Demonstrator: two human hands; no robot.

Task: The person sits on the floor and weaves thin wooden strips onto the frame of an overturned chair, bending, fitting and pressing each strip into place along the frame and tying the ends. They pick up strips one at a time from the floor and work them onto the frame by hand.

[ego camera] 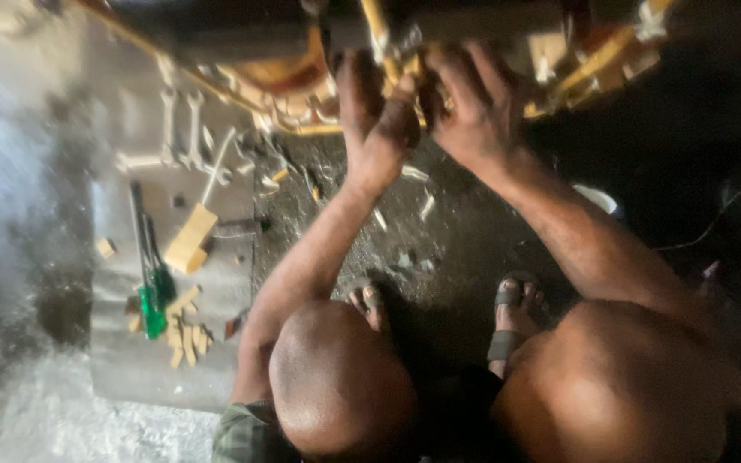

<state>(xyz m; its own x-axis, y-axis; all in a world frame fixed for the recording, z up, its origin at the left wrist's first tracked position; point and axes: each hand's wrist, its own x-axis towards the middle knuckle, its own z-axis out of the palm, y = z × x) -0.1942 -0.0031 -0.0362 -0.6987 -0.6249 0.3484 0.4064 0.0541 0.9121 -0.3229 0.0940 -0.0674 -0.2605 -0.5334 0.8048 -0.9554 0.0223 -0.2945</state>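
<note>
Machine underside (285,73), yellow-orange, grimy: landmark. Left hand (379,129) and right hand (473,107) close together, both clamped on small fitting (409,73) at its lower edge; grip detail blurred. Judged step: working fitting by hand. Next move needs firm, steady hold. Wrenches (182,129) and green screwdriver (149,274) left of it, on floor sheet (130,369).

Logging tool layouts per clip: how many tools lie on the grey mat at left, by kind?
Wrenches: 4, pale metal, though blur makes this approximate
Green-handled screwdrivers: 2
Total: 6
Both hands, left hand and right hand, are on the yellow machine.
</note>
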